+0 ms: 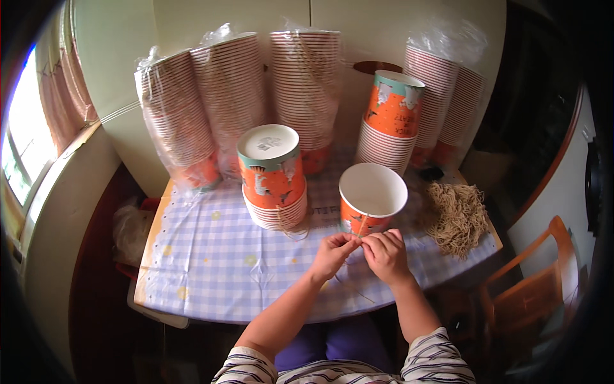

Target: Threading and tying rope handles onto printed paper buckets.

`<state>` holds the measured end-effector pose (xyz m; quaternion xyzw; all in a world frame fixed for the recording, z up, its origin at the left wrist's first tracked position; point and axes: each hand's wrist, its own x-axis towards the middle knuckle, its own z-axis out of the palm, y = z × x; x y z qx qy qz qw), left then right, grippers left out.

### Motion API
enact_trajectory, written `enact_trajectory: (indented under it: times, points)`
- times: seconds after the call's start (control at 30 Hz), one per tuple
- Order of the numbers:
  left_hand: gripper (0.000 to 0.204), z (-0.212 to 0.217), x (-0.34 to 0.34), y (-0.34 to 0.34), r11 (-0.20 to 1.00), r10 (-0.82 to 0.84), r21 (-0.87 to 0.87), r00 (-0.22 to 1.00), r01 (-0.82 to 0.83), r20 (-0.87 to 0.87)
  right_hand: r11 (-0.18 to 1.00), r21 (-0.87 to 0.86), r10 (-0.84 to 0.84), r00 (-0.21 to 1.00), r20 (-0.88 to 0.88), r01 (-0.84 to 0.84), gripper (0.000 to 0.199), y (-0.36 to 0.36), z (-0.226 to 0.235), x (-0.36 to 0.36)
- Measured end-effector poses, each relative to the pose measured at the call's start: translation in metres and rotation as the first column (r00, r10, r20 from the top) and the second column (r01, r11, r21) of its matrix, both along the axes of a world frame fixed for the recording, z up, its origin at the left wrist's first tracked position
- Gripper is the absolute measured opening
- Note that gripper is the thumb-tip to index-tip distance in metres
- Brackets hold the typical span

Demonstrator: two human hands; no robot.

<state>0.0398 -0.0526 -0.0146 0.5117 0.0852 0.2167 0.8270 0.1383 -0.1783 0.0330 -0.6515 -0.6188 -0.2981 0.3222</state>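
Note:
An orange paper bucket (373, 192) with a white inside stands upright, mouth up, right in front of my hands. A thin tan cord (363, 224) runs down from its rim over the near side to my fingers. My left hand (335, 256) and my right hand (386, 256) meet at the bucket's near side, both closed in a pinch on the cord. A loose length of cord hangs below them over the tablecloth. My fingers hide the exact spot where the cord is gripped.
Left of the bucket is an upside-down bucket stack (272, 185) with cord at its rims; another stack (391, 118) stands behind. Tall plastic-wrapped stacks (306, 83) line the back. A heap of tan cords (455, 217) lies right on the checked tablecloth (211, 256). A wooden chair (531, 275) stands right.

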Motion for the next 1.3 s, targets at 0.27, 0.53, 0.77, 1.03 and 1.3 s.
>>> enact_trajectory:
  times: [0.27,0.53,0.77,1.03,1.3]
  points:
    - [0.011,-0.001,0.002,-0.003,0.998,0.039,0.042,0.999,-0.037,-0.037,0.999,-0.03,-0.045,0.999,-0.009,0.045,0.017,-0.003,-0.001,0.0]
    - [0.038,0.009,0.0,-0.011,0.861,0.263,0.434,0.962,-0.266,0.068,0.997,0.058,0.057,0.984,-0.171,-0.048,0.015,0.005,-0.011,0.02]
    - [0.056,0.011,0.0,-0.011,0.566,0.413,0.736,0.9,-0.372,0.137,0.968,0.175,0.246,0.806,-0.539,-0.178,0.011,0.007,-0.023,0.02]
    - [0.058,0.027,0.008,-0.01,0.318,0.411,0.885,0.89,-0.341,0.195,0.965,0.194,0.259,0.767,-0.587,-0.177,0.01,0.006,-0.025,0.019]
    - [0.044,0.018,0.02,-0.005,0.202,0.382,0.896,0.874,-0.396,0.3,0.968,0.218,0.234,0.768,-0.596,-0.126,0.011,0.008,-0.027,0.021]
